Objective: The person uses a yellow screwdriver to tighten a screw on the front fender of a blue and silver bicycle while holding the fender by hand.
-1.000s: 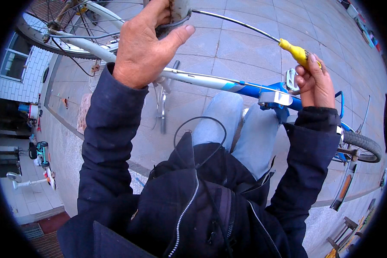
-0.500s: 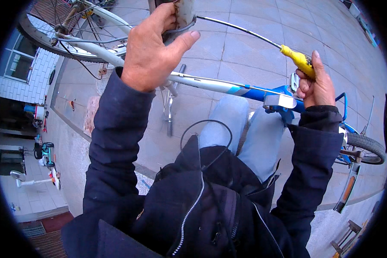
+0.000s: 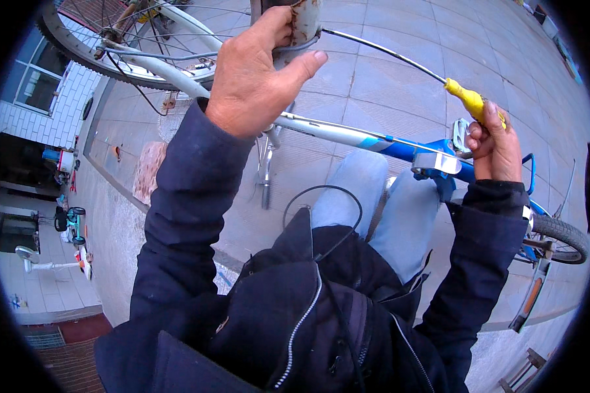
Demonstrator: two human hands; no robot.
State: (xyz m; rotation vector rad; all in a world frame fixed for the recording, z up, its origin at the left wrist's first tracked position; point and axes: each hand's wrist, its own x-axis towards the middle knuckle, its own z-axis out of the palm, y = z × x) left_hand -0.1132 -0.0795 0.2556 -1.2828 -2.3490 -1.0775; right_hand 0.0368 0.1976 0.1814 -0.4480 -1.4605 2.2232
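Note:
A bicycle (image 3: 334, 132) with a white and blue frame lies on its side in front of my knees. My left hand (image 3: 259, 82) is closed around a rusty white tube (image 3: 306, 25) of it at the top, the thumb sticking out and the fingertips partly hidden behind the tube. A grey cable (image 3: 298, 46) loops around that tube. In my right hand (image 3: 497, 150) is a screwdriver (image 3: 467, 98) with a yellow handle, pinched near the handle's end. Its long thin shaft slants up left, the tip meeting the tube's edge by the cable.
A spoked wheel (image 3: 137, 78) stands at upper left, another wheel (image 3: 560, 237) at right. Under the frame are metal handlebars (image 3: 267, 173). A pinkish stone block (image 3: 149, 171) sits on the paving. Farther left are a small teal wheeled toy (image 3: 77, 226) and a white scooter-like thing (image 3: 46, 265).
The whole view has shifted, so things appear farther right. My right fingers have moved on the handle, toward its end. The left hand keeps its hold on the tube.

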